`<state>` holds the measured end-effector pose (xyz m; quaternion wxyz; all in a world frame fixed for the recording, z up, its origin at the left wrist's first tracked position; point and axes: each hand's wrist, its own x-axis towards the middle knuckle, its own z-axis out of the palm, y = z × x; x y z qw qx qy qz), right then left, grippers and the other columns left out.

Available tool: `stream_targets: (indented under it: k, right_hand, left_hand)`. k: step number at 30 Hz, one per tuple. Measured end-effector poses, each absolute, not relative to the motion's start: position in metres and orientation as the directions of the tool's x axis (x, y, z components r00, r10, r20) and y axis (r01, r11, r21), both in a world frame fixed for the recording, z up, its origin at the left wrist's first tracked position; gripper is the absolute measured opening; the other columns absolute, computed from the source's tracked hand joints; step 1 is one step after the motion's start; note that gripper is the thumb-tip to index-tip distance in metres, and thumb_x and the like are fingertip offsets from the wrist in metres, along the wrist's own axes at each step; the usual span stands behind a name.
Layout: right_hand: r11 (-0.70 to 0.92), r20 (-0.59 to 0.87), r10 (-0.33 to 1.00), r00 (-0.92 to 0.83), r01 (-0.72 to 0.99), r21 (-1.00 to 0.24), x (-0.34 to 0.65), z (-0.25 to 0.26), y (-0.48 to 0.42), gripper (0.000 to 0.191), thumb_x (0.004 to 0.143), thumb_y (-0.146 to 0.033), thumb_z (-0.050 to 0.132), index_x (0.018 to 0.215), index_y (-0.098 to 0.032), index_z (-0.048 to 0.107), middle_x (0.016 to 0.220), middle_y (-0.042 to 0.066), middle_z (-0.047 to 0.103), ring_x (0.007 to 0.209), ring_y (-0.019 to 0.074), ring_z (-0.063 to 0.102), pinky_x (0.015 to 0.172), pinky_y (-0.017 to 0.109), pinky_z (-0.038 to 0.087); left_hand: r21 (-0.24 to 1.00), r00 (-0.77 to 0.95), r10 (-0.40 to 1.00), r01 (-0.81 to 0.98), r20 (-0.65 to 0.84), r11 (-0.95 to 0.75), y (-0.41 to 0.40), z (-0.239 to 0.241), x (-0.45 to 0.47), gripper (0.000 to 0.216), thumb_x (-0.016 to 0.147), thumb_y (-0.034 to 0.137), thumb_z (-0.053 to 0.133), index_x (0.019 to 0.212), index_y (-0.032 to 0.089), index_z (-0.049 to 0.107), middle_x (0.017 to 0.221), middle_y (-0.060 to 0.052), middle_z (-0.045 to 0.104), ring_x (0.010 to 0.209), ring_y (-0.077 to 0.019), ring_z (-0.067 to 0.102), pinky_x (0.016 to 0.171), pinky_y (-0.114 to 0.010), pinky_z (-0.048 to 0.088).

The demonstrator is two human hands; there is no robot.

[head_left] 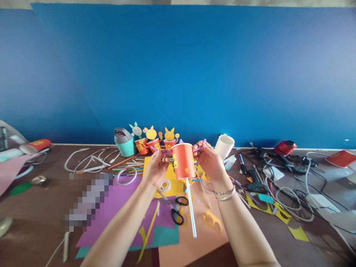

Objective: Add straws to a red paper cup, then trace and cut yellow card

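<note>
A red paper cup [183, 162] with yellow lettering hangs upright between my hands, above the craft paper. From its bottom a pale straw [191, 209] points down, and a small purple tip [181, 141] shows over its rim. Purple strips stick out from both sides of the cup. My left hand [158, 167] is closed, pinching the left purple strip [167, 152] between thumb and finger. On the other side my right hand [210, 161] pinches the right purple strip [198, 148], whose end pokes above the fingers.
Black-handled scissors [177, 216] lie on purple paper [122, 211] below the cup. Behind stand several decorated cups [153, 145] and a teal container [125, 146]. A white cup [224, 147] is at back right. Glue guns [255, 180] and tangled cables [289, 196] lie right.
</note>
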<state>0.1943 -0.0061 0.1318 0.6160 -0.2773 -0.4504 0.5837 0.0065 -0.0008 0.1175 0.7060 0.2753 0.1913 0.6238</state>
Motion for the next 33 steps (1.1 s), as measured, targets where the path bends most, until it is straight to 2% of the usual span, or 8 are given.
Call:
stream_targets:
  k: [6,12,17,19,21,25,28,33]
  right_hand:
    - [0.251,0.298,0.952,-0.075,-0.374,-0.893,0.194,0.132,-0.008,0.024,0.083,-0.046,0.056,0.078,-0.024,0.047,0.067,-0.001,0.047,0.060,0.0147,0.045,0.057,0.027,0.039]
    - [0.177,0.245,0.900,-0.360,-0.211,-0.961,0.196,0.136,-0.021,0.029,0.087,-0.048,0.055,0.077,-0.021,0.054,0.058,-0.004,0.044,0.053,0.0111,0.039,0.053,0.025,0.032]
    - [0.133,0.175,0.833,-0.525,-0.117,-0.984,0.198,0.136,-0.026,0.027,0.086,-0.045,0.059,0.077,-0.019,0.058,0.060,-0.003,0.049,0.054,0.0098,0.043,0.053,0.024,0.033]
    - [0.140,0.190,0.838,-0.512,-0.135,-0.981,0.198,0.137,-0.026,0.025,0.086,-0.043,0.059,0.078,-0.019,0.059,0.061,-0.003,0.051,0.054,0.0097,0.044,0.054,0.024,0.035]
    - [0.178,0.246,0.873,-0.422,-0.195,-0.965,0.198,0.138,-0.025,0.022,0.088,-0.041,0.058,0.081,-0.020,0.059,0.067,-0.002,0.054,0.058,0.0099,0.047,0.056,0.024,0.038]
    - [0.295,0.355,0.915,-0.190,-0.284,-0.912,0.195,0.140,-0.024,0.020,0.091,-0.038,0.055,0.082,-0.021,0.060,0.080,0.001,0.059,0.071,0.0119,0.054,0.066,0.024,0.043]
    - [0.327,0.371,0.920,-0.128,-0.272,-0.905,0.192,0.142,-0.025,0.020,0.091,-0.039,0.054,0.085,-0.021,0.060,0.084,0.002,0.061,0.076,0.0134,0.056,0.070,0.025,0.045]
    - [0.319,0.340,0.924,-0.177,-0.136,-0.938,0.194,0.140,-0.024,0.028,0.089,-0.045,0.054,0.083,-0.019,0.062,0.080,0.002,0.060,0.072,0.0124,0.054,0.065,0.024,0.043]
  left_hand:
    - [0.746,0.283,0.953,-0.658,0.112,0.107,-0.002,0.113,0.004,0.024,0.072,0.035,0.076,0.074,0.013,0.066,0.055,0.003,0.060,0.042,-0.0026,0.051,0.042,-0.011,0.042]
    - [0.923,0.524,0.851,-0.315,-0.026,0.222,-0.004,0.116,-0.005,0.030,0.064,0.040,0.081,0.072,0.012,0.072,0.047,-0.001,0.059,0.037,-0.0059,0.047,0.036,-0.016,0.029]
    - [0.967,0.606,0.788,-0.120,-0.107,0.224,-0.001,0.121,-0.011,0.029,0.064,0.040,0.080,0.064,0.013,0.070,0.046,-0.002,0.059,0.033,-0.0051,0.042,0.034,-0.018,0.022]
    - [0.963,0.569,0.817,-0.159,-0.089,0.216,-0.001,0.122,-0.011,0.026,0.065,0.038,0.080,0.066,0.013,0.070,0.049,-0.001,0.059,0.038,-0.0060,0.046,0.038,-0.018,0.028]
    - [0.940,0.452,0.891,-0.285,-0.039,0.186,0.000,0.122,-0.010,0.023,0.067,0.035,0.080,0.079,0.016,0.073,0.059,-0.001,0.063,0.047,-0.0066,0.052,0.045,-0.017,0.035]
    - [0.873,0.250,0.967,-0.480,0.050,0.079,-0.002,0.116,-0.002,0.051,0.064,0.039,0.081,0.112,0.025,0.067,0.102,-0.004,0.069,0.084,-0.0126,0.064,0.069,-0.020,0.046]
    - [0.893,0.371,0.928,-0.429,0.037,0.136,-0.006,0.111,0.005,0.075,0.056,0.038,0.086,0.124,0.025,0.058,0.118,-0.007,0.065,0.110,-0.0241,0.058,0.087,-0.030,0.045]
    - [0.942,0.399,0.916,-0.320,0.040,0.098,-0.012,0.105,0.015,0.082,0.056,0.023,0.086,0.129,0.024,0.049,0.118,-0.007,0.064,0.114,-0.0287,0.056,0.098,-0.042,0.041]
